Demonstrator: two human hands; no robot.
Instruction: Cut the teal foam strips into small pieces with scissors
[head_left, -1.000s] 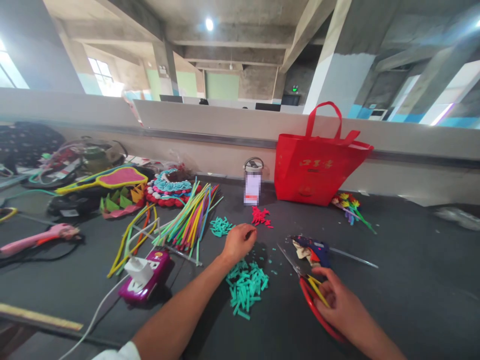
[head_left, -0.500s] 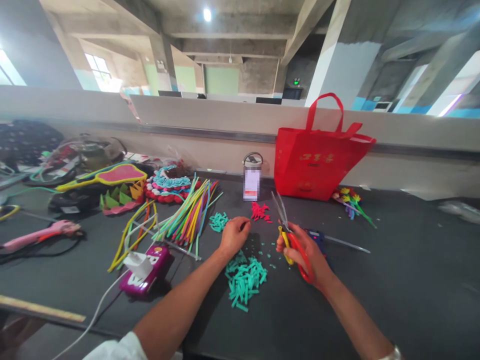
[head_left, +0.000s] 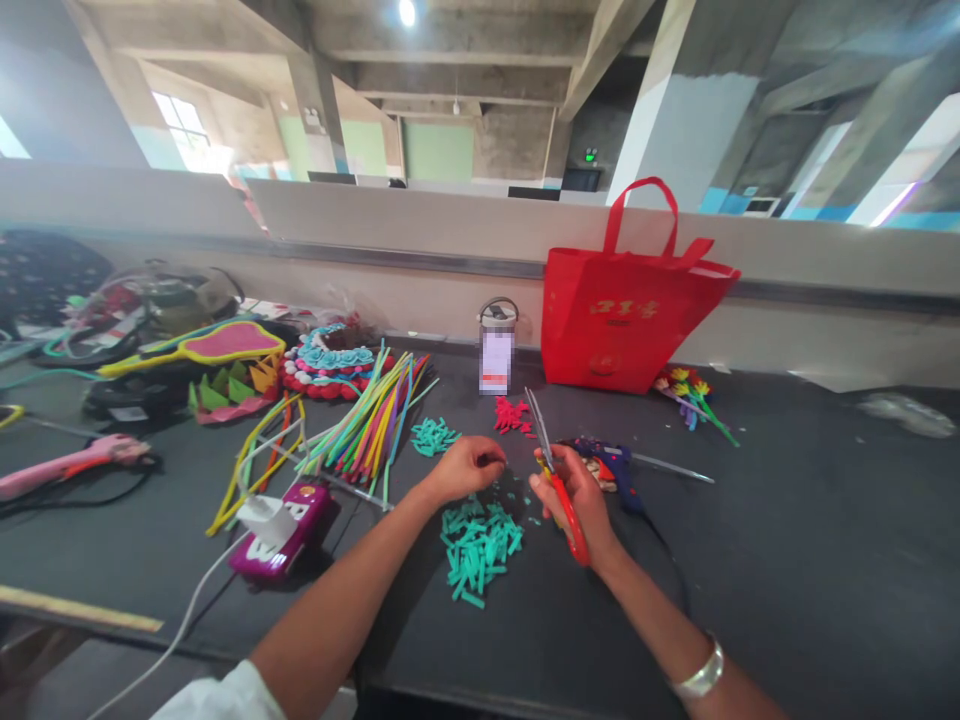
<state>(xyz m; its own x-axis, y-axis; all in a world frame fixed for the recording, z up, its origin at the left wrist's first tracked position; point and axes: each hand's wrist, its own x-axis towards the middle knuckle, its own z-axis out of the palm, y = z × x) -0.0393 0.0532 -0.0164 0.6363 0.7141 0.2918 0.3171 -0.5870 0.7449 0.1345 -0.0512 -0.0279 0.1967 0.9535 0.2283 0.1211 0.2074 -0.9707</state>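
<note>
My right hand (head_left: 576, 492) grips red-handled scissors (head_left: 556, 476), blades pointing up and away. My left hand (head_left: 465, 466) is curled just left of them, fingertips pinched together; whatever it pinches is too small to make out. Below both hands lies a pile of short teal cut pieces (head_left: 477, 546) on the dark table (head_left: 787, 540). A smaller teal heap (head_left: 433, 436) and a red heap (head_left: 512, 415) lie beyond the hands. A blue glue gun (head_left: 611, 459) rests right behind my right hand.
A bundle of coloured pipe cleaners (head_left: 375, 420) lies to the left, near a purple power strip (head_left: 281, 520) with a white plug. A red tote bag (head_left: 626, 310), a jar (head_left: 497, 350), small flowers (head_left: 691, 392) and a pink glue gun (head_left: 67, 462) stand around.
My right hand picked the scissors up off the table and brought them left, close to my left hand. My left hand stayed over the teal pieces.
</note>
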